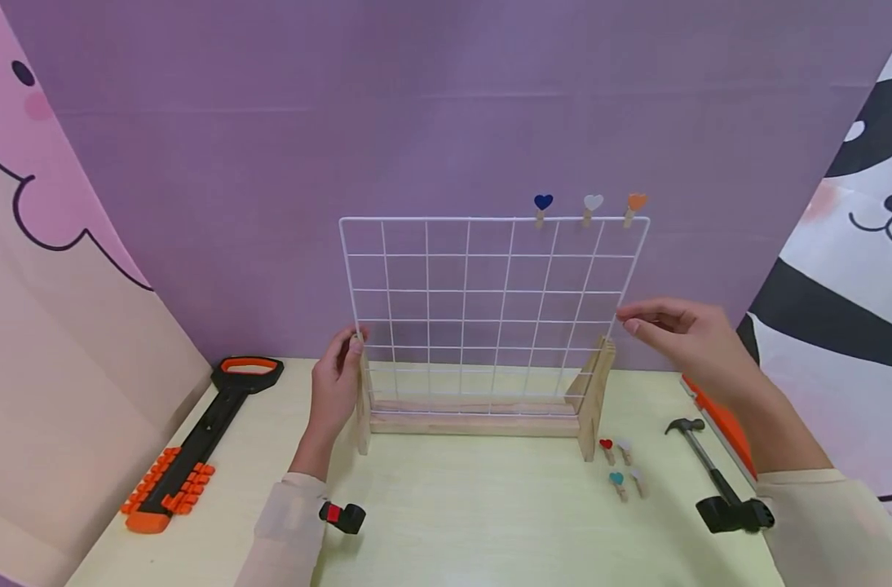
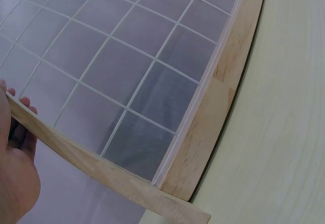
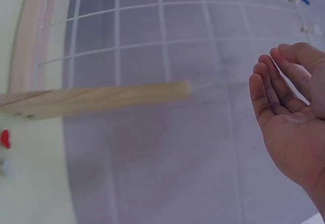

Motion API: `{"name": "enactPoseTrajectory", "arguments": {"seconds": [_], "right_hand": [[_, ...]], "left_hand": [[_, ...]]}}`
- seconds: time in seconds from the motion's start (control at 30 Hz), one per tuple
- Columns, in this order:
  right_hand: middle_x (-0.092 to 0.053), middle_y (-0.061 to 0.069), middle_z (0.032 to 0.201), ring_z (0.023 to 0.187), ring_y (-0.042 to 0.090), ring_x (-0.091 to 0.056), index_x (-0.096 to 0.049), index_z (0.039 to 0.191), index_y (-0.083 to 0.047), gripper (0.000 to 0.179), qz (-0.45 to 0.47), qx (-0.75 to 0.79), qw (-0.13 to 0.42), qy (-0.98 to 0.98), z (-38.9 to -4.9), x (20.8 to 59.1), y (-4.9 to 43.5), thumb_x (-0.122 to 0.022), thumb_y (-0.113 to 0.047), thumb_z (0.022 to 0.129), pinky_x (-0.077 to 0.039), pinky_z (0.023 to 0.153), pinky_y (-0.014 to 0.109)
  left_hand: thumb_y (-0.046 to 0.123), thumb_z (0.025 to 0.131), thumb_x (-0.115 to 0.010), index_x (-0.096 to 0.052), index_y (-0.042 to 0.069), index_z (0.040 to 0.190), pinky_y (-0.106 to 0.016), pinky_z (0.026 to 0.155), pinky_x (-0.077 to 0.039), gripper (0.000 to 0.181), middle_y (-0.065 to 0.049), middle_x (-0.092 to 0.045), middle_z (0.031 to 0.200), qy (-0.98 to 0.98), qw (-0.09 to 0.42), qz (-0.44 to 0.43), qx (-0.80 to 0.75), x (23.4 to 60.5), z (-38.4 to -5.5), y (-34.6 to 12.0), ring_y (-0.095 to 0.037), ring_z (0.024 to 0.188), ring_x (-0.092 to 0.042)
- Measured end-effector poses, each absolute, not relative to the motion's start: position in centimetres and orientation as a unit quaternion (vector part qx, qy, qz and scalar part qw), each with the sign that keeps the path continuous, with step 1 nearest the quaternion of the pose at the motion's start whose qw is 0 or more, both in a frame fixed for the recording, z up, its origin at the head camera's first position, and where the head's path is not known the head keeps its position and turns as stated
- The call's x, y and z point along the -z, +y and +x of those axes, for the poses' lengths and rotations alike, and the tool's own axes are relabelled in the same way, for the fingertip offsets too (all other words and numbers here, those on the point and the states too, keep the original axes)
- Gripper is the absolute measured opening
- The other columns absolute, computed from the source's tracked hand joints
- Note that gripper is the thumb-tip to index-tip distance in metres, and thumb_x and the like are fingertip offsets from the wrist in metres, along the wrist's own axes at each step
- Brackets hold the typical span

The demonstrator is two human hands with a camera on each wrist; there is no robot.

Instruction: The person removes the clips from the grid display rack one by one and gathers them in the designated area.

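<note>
One wire grid [image 1: 500, 320], standing, long axis left-right.

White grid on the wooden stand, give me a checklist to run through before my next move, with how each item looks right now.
1. White grid upright in the wooden stand: ok.
2. Left hand gripping the stand's left upright: ok.
3. Blue clip, white clip and orange clip on the top wire: ok.
4. Every clip on the grid: not ok; red clip, teal clip and two pale clips lie on the table.
5. Right hand holding no clip: ok.
6. Right fingers clear of the grid's edge: cannot tell.
</note>
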State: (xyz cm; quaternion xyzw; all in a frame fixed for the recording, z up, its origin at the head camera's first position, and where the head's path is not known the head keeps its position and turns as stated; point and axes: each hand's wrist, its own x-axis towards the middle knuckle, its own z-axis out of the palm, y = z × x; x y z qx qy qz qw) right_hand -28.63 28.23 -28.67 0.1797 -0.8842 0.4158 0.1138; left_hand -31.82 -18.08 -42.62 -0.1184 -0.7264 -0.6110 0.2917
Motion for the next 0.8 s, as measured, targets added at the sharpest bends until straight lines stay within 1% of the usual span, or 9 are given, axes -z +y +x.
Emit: {"name": "enactPoseTrajectory", "arguments": {"seconds": [0.1, 0.2, 0.27, 0.43, 0.57, 0.63, 0.7, 0.8], "right_hand": [[-0.073, -0.018, 0.117, 0.108, -0.002, -0.066, -0.071, 0.129, -0.014, 0.029, 0.195, -0.425, 0.120, -0.876, -28.6, 27.0, 27.2, -0.065, -0.026, 0.103, -0.050, 0.089, 0.006], [-0.073, -0.022, 0.115, 0.107, -0.002, -0.067, -0.071, 0.129, -0.012, 0.030, 0.207, -0.431, 0.124, -0.869, -28.6, 25.1, 26.3, -0.065, -0.027, 0.103, -0.050, 0.090, 0.006], [-0.073, -0.022, 0.114, 0.106, -0.002, -0.068, -0.071, 0.128, -0.010, 0.030, 0.219, -0.433, 0.129, -0.865, -28.6, 23.9, 25.8, -0.065, -0.026, 0.103, -0.050, 0.090, 0.006], [-0.075, -0.016, 0.114, 0.106, 0.001, -0.068, -0.070, 0.127, -0.003, 0.030, 0.252, -0.450, 0.146, -0.844, -28.8, 21.4, 24.9, -0.066, -0.019, 0.102, -0.051, 0.092, 0.007], [-0.076, -0.015, 0.112, 0.107, 0.003, -0.068, -0.071, 0.126, -0.004, 0.029, 0.256, -0.468, 0.149, -0.833, -29.0, 20.0, 24.4, -0.068, -0.018, 0.101, -0.050, 0.093, 0.007], [-0.076, -0.013, 0.111, 0.107, 0.004, -0.068, -0.071, 0.126, -0.002, 0.029, 0.259, -0.483, 0.147, -0.823, -29.2, 19.3, 24.2, -0.069, -0.017, 0.100, -0.050, 0.094, 0.007], [-0.077, -0.011, 0.109, 0.105, 0.006, -0.069, -0.071, 0.124, 0.000, 0.029, 0.267, -0.503, 0.147, -0.808, -29.3, 18.7, 23.9, -0.069, -0.014, 0.099, -0.050, 0.094, 0.007], [-0.077, -0.006, 0.106, 0.100, 0.008, -0.070, -0.071, 0.121, 0.004, 0.027, 0.283, -0.536, 0.150, -0.781, -29.5, 17.8, 23.4, -0.070, -0.011, 0.098, -0.052, 0.094, 0.009]], "left_hand": [[0.019, 0.109, -0.053, -0.060, 0.007, 0.139, -0.006, 0.105, -0.044, 0.033, -0.021, -0.066, 0.137, -0.724, 0.291, -0.120, 0.614, 42.6, -31.8, -18.0, -0.024, 0.129, -0.061], [0.016, 0.109, -0.052, -0.059, 0.005, 0.140, -0.007, 0.105, -0.043, 0.034, -0.020, -0.065, 0.137, -0.720, 0.287, -0.120, 0.621, 42.5, -31.8, -18.0, -0.024, 0.130, -0.060], [0.014, 0.109, -0.052, -0.058, 0.004, 0.141, -0.006, 0.105, -0.043, 0.034, -0.021, -0.064, 0.138, -0.719, 0.283, -0.117, 0.623, 42.4, -31.8, -17.9, -0.025, 0.131, -0.060], [0.015, 0.109, -0.052, -0.058, 0.004, 0.141, -0.005, 0.105, -0.042, 0.035, -0.022, -0.064, 0.138, -0.722, 0.284, -0.111, 0.621, 42.5, -31.9, -17.9, -0.026, 0.131, -0.059], [0.018, 0.109, -0.053, -0.059, 0.005, 0.141, -0.007, 0.106, -0.043, 0.035, -0.022, -0.065, 0.138, -0.721, 0.288, -0.116, 0.620, 42.5, -31.9, -17.8, -0.026, 0.131, -0.060], [0.020, 0.109, -0.053, -0.060, 0.006, 0.141, -0.007, 0.105, -0.043, 0.036, -0.020, -0.066, 0.137, -0.723, 0.290, -0.113, 0.617, 42.6, -31.9, -17.8, -0.026, 0.130, -0.061], [0.021, 0.109, -0.053, -0.060, 0.007, 0.141, -0.007, 0.105, -0.043, 0.035, -0.018, -0.067, 0.137, -0.725, 0.292, -0.110, 0.614, 42.5, -31.9, -17.8, -0.024, 0.130, -0.061], [0.022, 0.109, -0.053, -0.059, 0.007, 0.141, -0.007, 0.105, -0.044, 0.036, -0.019, -0.067, 0.137, -0.726, 0.294, -0.110, 0.612, 42.6, -31.9, -17.7, -0.025, 0.130, -0.061]]}}
